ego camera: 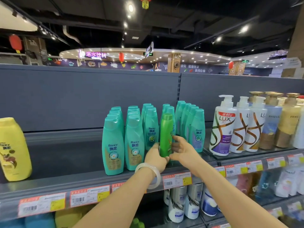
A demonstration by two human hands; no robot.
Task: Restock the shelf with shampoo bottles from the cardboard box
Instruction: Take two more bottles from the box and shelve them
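A bright green shampoo bottle stands upright on the grey shelf, in a gap between rows of teal shampoo bottles. My left hand, with a pale bangle on its wrist, grips the green bottle's lower left side. My right hand is at the bottle's right side, thumb near its base and fingers spread toward it. The cardboard box is out of view.
A yellow bottle stands at the shelf's far left, with a bare stretch of shelf between it and the teal rows. White pump bottles and gold-capped bottles fill the right section. Price tags line the shelf edge; more bottles sit on lower shelves.
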